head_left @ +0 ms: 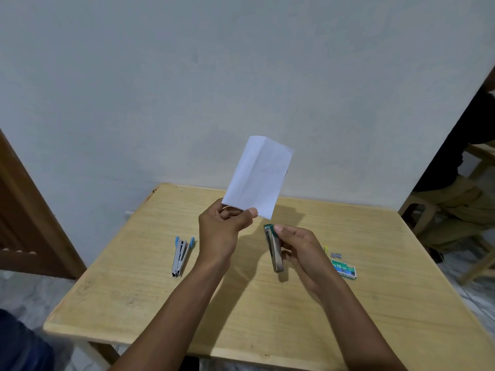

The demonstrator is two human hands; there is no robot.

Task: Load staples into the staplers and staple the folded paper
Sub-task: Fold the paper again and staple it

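Note:
My left hand (222, 231) pinches the lower edge of a folded white paper (258, 175) and holds it upright above the wooden table (134, 290). Just right of it, my right hand (300, 250) grips a green and metal stapler (274, 249), its head pointing up, a little below the paper's lower right corner and apart from it. A second stapler (182, 255) with blue tips lies on the table to the left, its arms spread open. A green staple box (344, 269) lies right of my right hand, with a small grey staple strip (336, 255) just behind it.
A grey wall stands right behind the table. A wooden door frame (32, 210) is at the left. A seated person (455, 199) on a chair is at the right edge. A small yellow-green item (326, 249) lies by the staple strip.

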